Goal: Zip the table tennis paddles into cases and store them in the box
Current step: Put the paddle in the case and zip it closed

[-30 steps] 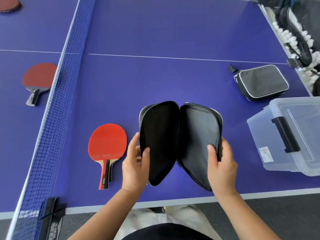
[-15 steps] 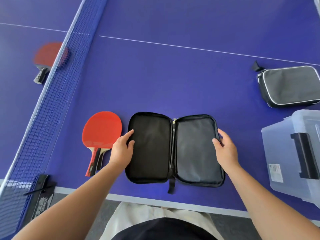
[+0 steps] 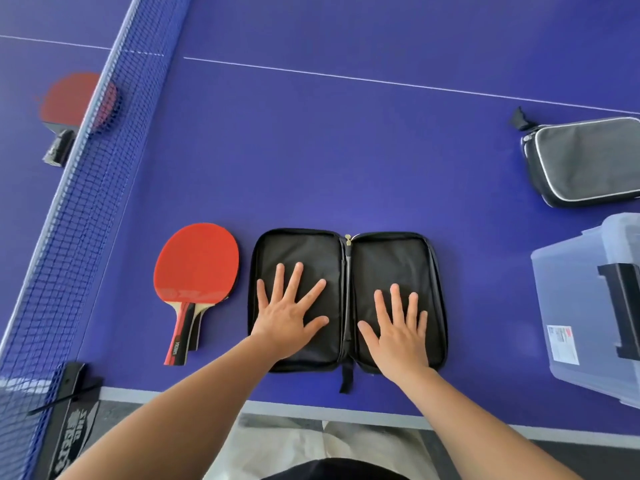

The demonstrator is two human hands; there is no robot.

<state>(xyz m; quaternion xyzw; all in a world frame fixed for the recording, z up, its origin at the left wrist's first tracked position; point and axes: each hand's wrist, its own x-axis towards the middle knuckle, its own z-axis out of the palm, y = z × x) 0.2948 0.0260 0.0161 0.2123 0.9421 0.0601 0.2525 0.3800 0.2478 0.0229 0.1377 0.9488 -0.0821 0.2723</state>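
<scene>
The job is only just being started. A black case [image 3: 347, 299] is being held wide open and flat near the front edge of the table [image 3: 311, 150], and nothing is being kept inside it yet. Red paddles [image 3: 194, 282], which look like two stacked together, are being left just beside the case, toward the net [image 3: 86, 174]. Another paddle [image 3: 74, 105] is being left past the net. A grey case [image 3: 585, 161] is being left shut near the right edge, and whether a paddle is inside cannot be told. The box [image 3: 585, 306] is being kept at the front right corner. The left hand [image 3: 289, 311] is being spread flat on the case's left half. The right hand [image 3: 398, 327] is being spread flat on the right half. Nothing is being gripped.
</scene>
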